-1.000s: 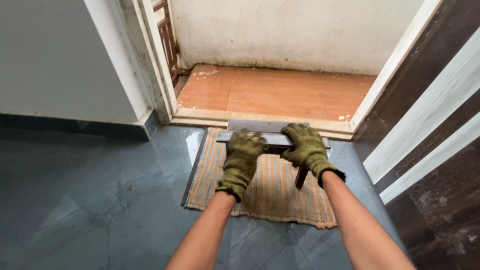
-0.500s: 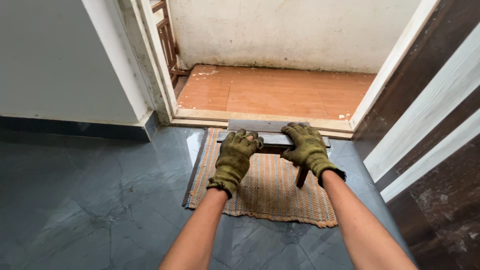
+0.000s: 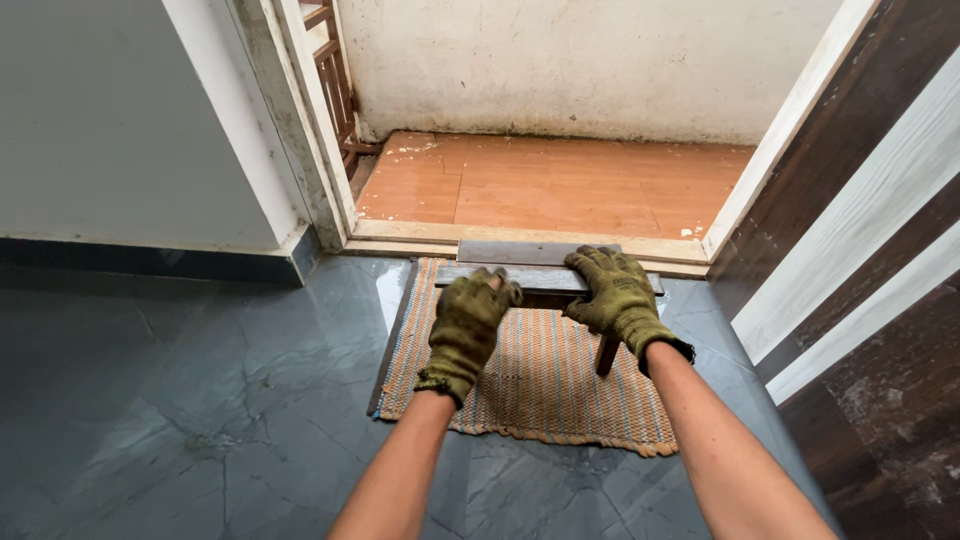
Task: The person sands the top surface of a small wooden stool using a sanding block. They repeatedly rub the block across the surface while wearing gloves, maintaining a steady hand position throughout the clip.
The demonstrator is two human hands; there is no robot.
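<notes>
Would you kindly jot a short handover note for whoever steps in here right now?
Left hand, gloved: fingers curled over the near edge of the small wooden stool.
Right hand, gloved: flat on the stool's top, right end.
The stool stands at the far edge of the striped mat, against the door threshold; one leg shows below the right hand.
Done: both hands are on the stool.
Left: it has not been lifted off the mat.

Both hands wear the same kind of work glove: the left hand point(image 3: 468, 328) and the right hand point(image 3: 615, 297) are covered in olive-green knitted fabric, worn and dirt-stained. Each glove ends at the wrist in a dark-edged cuff, slightly frayed on the left. Above the cuffs the forearms are bare, with no sleeves showing.
</notes>
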